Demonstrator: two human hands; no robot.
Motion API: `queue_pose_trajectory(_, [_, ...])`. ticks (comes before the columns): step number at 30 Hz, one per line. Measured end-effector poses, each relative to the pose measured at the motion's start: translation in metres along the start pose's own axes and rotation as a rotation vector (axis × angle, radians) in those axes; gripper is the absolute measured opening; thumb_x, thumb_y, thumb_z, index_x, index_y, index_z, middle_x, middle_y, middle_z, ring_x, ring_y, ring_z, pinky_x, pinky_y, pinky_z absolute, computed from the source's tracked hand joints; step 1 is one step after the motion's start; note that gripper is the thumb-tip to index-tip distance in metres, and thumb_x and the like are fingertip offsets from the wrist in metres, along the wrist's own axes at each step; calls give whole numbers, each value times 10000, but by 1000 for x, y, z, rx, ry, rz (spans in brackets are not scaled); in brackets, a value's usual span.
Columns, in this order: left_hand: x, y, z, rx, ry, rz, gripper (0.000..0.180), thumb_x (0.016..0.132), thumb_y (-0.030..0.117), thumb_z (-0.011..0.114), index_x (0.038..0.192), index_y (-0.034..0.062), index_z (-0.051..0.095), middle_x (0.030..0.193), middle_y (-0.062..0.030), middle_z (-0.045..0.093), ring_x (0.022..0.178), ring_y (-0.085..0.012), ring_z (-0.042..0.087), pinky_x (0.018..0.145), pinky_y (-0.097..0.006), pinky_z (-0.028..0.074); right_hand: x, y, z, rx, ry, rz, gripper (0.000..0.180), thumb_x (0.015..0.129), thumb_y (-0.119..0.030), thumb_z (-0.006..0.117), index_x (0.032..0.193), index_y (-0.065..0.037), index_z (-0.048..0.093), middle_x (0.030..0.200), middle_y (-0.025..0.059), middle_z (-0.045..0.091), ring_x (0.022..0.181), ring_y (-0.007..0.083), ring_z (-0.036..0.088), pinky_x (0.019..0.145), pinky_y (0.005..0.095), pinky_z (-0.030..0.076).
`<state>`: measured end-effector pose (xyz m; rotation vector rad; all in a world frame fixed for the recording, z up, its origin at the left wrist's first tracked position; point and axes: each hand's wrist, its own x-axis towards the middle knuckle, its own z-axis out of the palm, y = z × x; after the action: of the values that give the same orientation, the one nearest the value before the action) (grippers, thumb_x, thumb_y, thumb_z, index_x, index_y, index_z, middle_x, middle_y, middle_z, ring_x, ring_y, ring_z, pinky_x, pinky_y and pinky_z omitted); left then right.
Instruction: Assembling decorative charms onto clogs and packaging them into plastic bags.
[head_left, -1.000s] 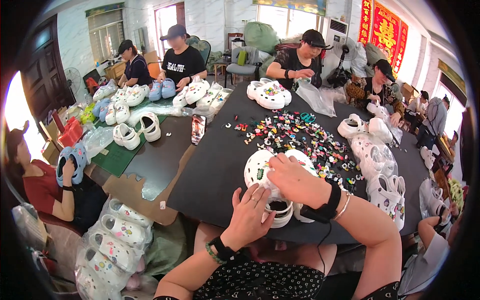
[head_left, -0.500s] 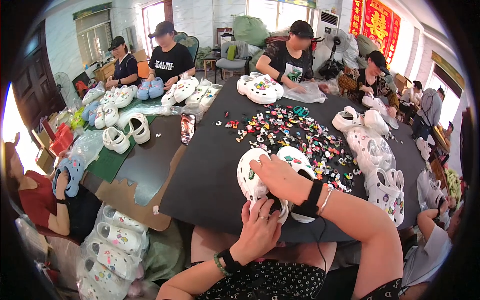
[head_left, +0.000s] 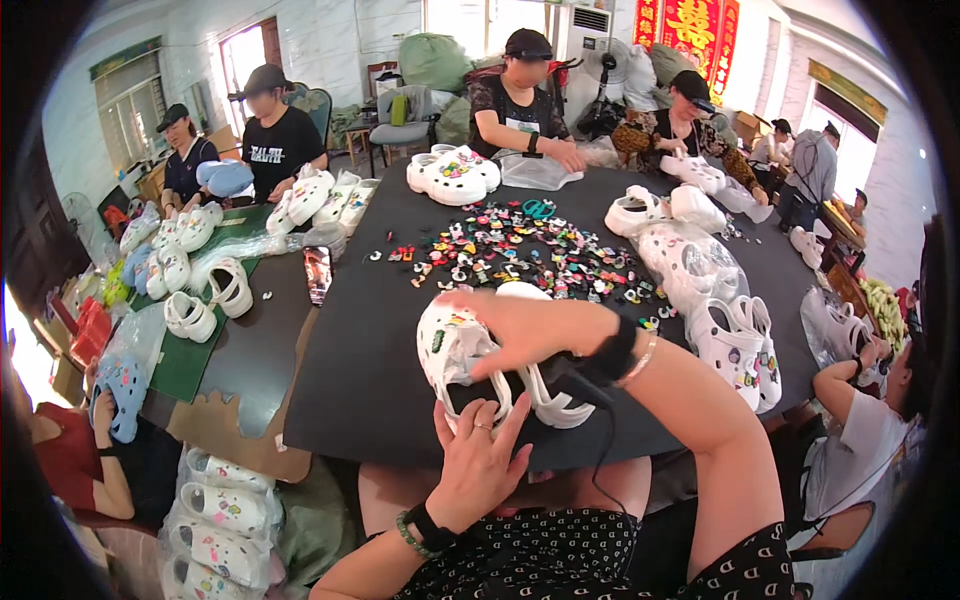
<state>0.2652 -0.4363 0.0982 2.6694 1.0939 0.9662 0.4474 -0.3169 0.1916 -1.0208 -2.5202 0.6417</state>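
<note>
A white clog (head_left: 434,345) with a green charm and other charms on its top stands at the table's near edge, toe away from me. My left hand (head_left: 475,462) lies at its heel, fingers spread and touching the rim, thumb apart. Over the clog's upper reaches my right hand (head_left: 545,328), its fingers stretched and blurred, the thumb apart near the foot opening. Whether the right hand's fingertips touch the clog is unclear. Beside it, partly covered by my right hand and wrist, stands a second white clog (head_left: 562,408). Clear plastic or stuffing shows inside the first clog.
Beyond the clogs spread many small colourful charms (head_left: 520,245) on the black table (head_left: 350,370). White clogs (head_left: 730,350), some in plastic, line the right side. A phone (head_left: 317,275) lies at the left edge. Co-workers handle clogs around both tables; bagged clogs (head_left: 225,510) are stacked lower left.
The view has shifted, so things sit further left. My right hand has lifted from its pinch on the clog's top and spread. My left hand's fingers have opened out at the heel.
</note>
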Motion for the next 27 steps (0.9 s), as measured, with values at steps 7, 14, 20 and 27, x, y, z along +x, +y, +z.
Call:
queue_pose_trajectory(7, [18,7,-1,40,-76,11,710,801,314,756,1445,208,477,1092,-132,521,1076,-304,505,1033,-610,261,-108,50,-24,-285,418,599,407,911,-383,671,957,19,622,770,180,647,778,327,671,699,408,511])
queue_pose_trajectory(14, [31,-10,34,132,-54,66,496,781,223,744,1260,186,619,996,-111,531,979,-302,514,919,-509,350,-130,32,32,331,223,961,582,999,-531,454,1025,35,589,915,244,682,907,398,666,792,462,509])
queue_pose_trajectory(20, [33,-32,13,38,18,169,242,701,87,657,896,191,757,950,-94,539,965,-305,531,868,-459,381,-134,15,60,229,382,786,469,1027,-434,466,1086,27,525,869,209,671,795,324,694,708,405,553])
queue_pose_trajectory(27, [25,-97,-56,201,-7,187,80,712,104,655,713,145,723,877,-92,604,952,-297,571,955,-506,359,-96,-34,135,1157,368,538,587,998,-370,574,1272,78,311,941,225,671,838,256,704,742,352,589])
